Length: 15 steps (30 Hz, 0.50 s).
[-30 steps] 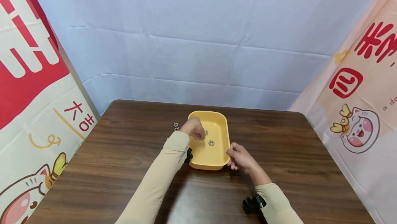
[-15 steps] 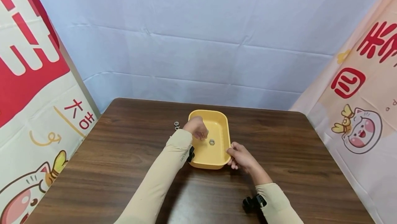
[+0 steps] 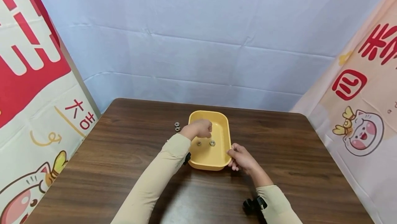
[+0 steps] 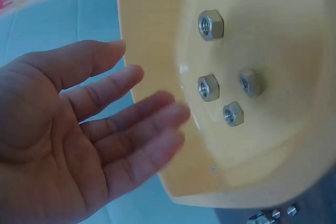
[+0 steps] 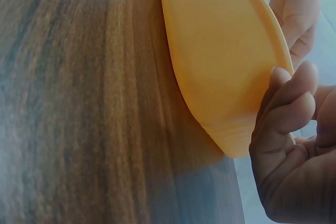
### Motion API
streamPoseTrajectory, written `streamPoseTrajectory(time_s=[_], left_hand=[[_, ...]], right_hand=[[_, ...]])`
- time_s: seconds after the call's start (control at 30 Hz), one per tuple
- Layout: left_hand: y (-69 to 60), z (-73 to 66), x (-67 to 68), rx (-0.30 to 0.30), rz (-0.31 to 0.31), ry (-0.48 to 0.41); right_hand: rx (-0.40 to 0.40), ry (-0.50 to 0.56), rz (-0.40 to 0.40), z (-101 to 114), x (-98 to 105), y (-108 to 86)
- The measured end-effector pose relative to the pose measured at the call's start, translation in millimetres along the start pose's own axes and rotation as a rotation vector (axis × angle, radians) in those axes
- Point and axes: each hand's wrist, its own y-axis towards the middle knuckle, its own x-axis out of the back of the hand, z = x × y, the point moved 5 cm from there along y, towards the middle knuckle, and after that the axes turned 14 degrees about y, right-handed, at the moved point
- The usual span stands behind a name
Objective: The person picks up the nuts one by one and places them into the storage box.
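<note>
Left hand [image 3: 200,128] has shifted farther across the yellow rectangular plastic tray [image 3: 206,158], fingers apart near silver hexagonal metal nuts [image 4: 212,25]. Right hand [image 3: 242,156] grips the tray's rim.

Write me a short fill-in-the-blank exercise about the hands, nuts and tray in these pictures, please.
1. In the head view, the tray is coloured ____.
2. The left wrist view shows ____ nuts inside the tray.
3. In the head view, other nuts lie on the table, on the tray's ____ side.
4. The tray's rim is held by the person's ____ hand.

Missing words: yellow; four; left; right.
</note>
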Motion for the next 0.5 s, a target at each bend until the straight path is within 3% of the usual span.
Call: streamPoseTrajectory(time_s=[0.1, 0.17, 0.33, 0.5], left_hand=[[-1.4, -2.6, 1.2, -0.013, -0.025, 0.112], [-2.3, -2.7, 0.9, -0.004, -0.020, 0.137], [-4.9, -1.8, 1.1, -0.002, -0.031, 0.125], [-13.6, 2.4, 1.8, 0.003, -0.091, 0.112]], right_hand=[[0.001, 0.000, 0.005, -2, 1, 3.1], [0.000, 0.005, 0.007, -7, 4, 7.2], [-0.002, 0.003, -0.009, -21, 12, 17.4], [0.003, -0.011, -0.026, -24, 15, 18.6]])
